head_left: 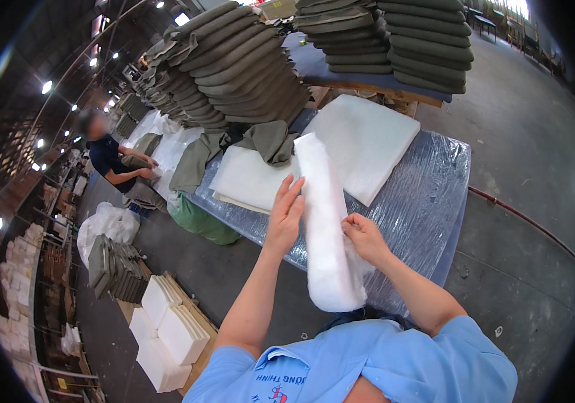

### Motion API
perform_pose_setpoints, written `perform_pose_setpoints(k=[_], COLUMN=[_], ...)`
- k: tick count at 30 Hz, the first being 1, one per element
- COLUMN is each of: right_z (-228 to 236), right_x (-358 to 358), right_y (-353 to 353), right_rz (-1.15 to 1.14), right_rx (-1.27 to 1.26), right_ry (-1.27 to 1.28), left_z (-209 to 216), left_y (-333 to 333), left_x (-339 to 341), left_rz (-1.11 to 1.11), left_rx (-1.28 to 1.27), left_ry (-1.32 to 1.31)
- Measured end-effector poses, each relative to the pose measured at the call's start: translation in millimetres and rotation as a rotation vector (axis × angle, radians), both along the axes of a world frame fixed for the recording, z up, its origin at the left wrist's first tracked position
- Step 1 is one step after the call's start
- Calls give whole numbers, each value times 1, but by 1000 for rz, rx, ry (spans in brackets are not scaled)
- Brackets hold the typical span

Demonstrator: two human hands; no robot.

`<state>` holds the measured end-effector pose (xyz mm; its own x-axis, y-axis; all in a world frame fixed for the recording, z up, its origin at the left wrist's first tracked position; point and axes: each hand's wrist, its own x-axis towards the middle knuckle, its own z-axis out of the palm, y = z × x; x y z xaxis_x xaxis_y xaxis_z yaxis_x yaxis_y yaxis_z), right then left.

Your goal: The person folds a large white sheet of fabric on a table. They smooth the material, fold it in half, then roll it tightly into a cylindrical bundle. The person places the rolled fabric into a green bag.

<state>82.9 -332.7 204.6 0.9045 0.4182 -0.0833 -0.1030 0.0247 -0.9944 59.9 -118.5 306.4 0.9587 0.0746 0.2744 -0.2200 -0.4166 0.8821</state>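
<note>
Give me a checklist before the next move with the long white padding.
Left-hand grip on the long white padding: ok, fingers against its left side.
Right-hand grip on the padding: ok, fingers curled at its right side.
Padding resting on the wrapped table: cannot tell.
Tabletop white sheets clear of grey-green cloth: not ok, some on the left pile.
Co-worker well apart: ok, at far left.

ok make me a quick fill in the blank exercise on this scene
1. The long padding between the left hand and the right hand is coloured ____.
2. The short-sleeved shirt below the hands is light ____.
3. The co-worker is on the ____ side of the picture.
4. The rounded bundle beside the table is ____ in colour.

Missing words: white; blue; left; green.
</note>
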Motion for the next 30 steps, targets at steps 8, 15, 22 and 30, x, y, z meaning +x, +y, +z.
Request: perform_pose_setpoints(k=[8, 15, 22, 30], right_z=[44, 54, -14, 72], right_x=[8, 7, 23, 71], right_y=[21, 34, 23, 40], right_rz=[-97, -14, -147, 76], right_rx=[130, -236, -295, 24], right_ry=[-164, -360, -203, -129], left_z=[1, 8, 9, 16], left_y=[-8, -14, -9, -17], left_x=[23, 21, 22, 21], left_rz=[-72, 30, -17, -55], left_rx=[225, 331, 311, 359], left_ry=[81, 142, 176, 214])
